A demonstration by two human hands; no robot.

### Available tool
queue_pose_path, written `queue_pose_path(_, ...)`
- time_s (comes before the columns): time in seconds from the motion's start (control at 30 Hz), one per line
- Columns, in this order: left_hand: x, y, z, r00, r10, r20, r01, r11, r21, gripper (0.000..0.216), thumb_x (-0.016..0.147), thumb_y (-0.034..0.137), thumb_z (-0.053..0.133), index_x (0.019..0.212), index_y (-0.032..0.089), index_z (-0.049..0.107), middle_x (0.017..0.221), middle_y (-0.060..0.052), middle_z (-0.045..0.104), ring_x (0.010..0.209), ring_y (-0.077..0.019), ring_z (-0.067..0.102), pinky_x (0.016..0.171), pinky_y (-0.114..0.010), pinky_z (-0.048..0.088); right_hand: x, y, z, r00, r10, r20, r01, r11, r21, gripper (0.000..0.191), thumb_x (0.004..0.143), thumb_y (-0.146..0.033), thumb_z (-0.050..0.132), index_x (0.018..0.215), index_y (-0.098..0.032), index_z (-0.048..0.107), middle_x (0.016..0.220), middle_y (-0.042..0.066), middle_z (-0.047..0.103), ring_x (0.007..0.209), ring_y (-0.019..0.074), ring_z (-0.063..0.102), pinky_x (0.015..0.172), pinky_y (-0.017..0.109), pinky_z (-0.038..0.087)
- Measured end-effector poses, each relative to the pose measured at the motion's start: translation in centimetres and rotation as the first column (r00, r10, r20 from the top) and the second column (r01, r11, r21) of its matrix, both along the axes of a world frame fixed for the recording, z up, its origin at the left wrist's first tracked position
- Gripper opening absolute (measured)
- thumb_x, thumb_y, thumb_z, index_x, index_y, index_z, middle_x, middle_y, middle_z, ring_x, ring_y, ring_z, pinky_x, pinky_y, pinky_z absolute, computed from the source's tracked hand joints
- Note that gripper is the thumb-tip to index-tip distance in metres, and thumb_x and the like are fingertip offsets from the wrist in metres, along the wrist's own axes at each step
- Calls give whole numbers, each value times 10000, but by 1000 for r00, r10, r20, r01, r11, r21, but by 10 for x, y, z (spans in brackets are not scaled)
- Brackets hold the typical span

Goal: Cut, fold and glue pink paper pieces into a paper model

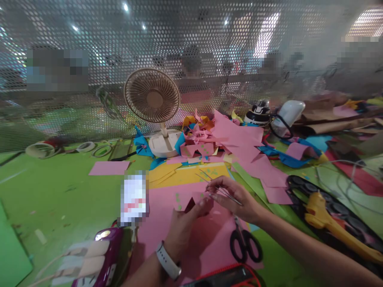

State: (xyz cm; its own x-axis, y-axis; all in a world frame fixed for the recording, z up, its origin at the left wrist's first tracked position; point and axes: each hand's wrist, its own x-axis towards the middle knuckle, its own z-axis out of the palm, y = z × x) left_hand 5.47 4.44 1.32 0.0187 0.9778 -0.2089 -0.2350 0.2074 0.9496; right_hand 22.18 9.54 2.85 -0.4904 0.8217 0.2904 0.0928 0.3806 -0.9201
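My right hand [231, 195] grips thin metal tweezers [223, 190], whose tips point up and left, apart from each other. Just below and left of it, my left hand [187, 223], with a white watch band at the wrist, is closed around a small folded piece of paper [189, 204]. Its dark, shadowed fold sticks up past the thumb; the rest is hidden by the fingers. The fingertips of both hands are close together. Beneath them lies a large pink sheet [158, 223] with small green bits on it. Black-handled scissors [245, 243] rest beside my right forearm.
A beige fan [154, 99] stands at the back by a perforated metal screen [98, 32]. Pink paper scraps [239, 139] are heaped beside it. A lit phone [133, 198] and purple power strip [109, 255] are left; a yellow glue gun [329, 223] lies on a black tray [299, 187] right.
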Motion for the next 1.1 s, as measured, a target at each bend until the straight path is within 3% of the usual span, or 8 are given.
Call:
queue_pose_path(0.1, -1, 0, 2, 995, 25, -93, -18, 997, 81, 191, 755, 333, 656, 751, 145, 688, 733, -51, 661, 736, -184, 603, 721, -292, 485, -1, -3, -3, 1000, 2, -25, -2, 1000, -10, 147, 841, -197, 549, 987, -188, 553, 927, 44, 585, 867, 153, 553, 798, 310, 450)
queue_pose_path(0.23, -1, -1, 1, 998, 4, -67, 6, 990, 142, 174, 764, 311, 650, 817, 149, 687, 831, -63, 676, 822, -194, 607, 795, -311, 471, 1, -3, -6, 999, 3, -43, -4, 999, -33, 161, 841, -209, 555, 1000, -194, 552, 929, 41, 588, 864, 151, 562, 798, 310, 452)
queue_pose_path(0.43, -2, 0, -4, 993, 61, 102, -64, 998, 24, 293, 744, 417, 647, 811, 132, 662, 835, -85, 677, 762, -217, 658, 562, -248, 481, 8, 6, -5, 997, -48, -62, 46, 998, -46, 190, 839, -228, 557, 1024, -195, 528, 927, 44, 596, 857, 150, 575, 756, 283, 465)
queue_pose_path(0.6, -1, 5, -6, 993, 73, 94, -69, 997, -47, 307, 750, 423, 642, 811, 123, 627, 750, -75, 672, 695, -213, 679, 444, -187, 416, 20, 11, -3, 986, -111, 127, 83, 975, 208, 181, 851, -201, 516, 1031, -193, 538, 997, 69, 608, 961, 185, 570, 849, 342, 447)
queue_pose_path(0.73, -2, 7, -6, 990, 70, 124, -65, 997, -46, 357, 786, 457, 588, 913, 126, 634, 945, -129, 676, 909, -251, 648, 553, -228, 492, 50, 5, -9, 876, -307, 373, 71, 846, 529, 227, 874, -165, 454, 1075, -198, 552, 992, 89, 626, 982, 214, 558, 857, 387, 443)
queue_pose_path(0.87, -4, 11, -8, 970, 137, 199, -125, 990, -68, 313, 753, 410, 645, 944, 163, 630, 961, -96, 676, 955, -247, 629, 568, -238, 512, 85, -5, -35, 746, -421, 515, -69, 721, 689, 311, 850, -94, 437, 1130, -163, 552, 1025, 128, 638, 1002, 239, 559, 892, 446, 434)
queue_pose_path(0.97, -5, 13, -10, 953, 201, 225, -189, 979, -76, 254, 692, 345, 717, 859, 169, 642, 882, -50, 683, 877, -210, 655, 498, -179, 476, 101, -10, -51, 663, -454, 595, -141, 705, 695, 368, 840, -58, 419, 1169, -165, 544, 1076, 121, 635, 1073, 240, 537, 951, 468, 401)
queue_pose_path(1.1, -6, 14, -12, 946, 220, 239, -208, 975, -72, 288, 655, 313, 749, 888, 173, 654, 898, -42, 684, 855, -190, 665, 478, -152, 456, 110, -20, -50, 596, -459, 659, -160, 737, 657, 452, 836, -40, 393, 1251, -186, 496, 1141, 109, 608, 1094, 237, 525, 943, 460, 419)
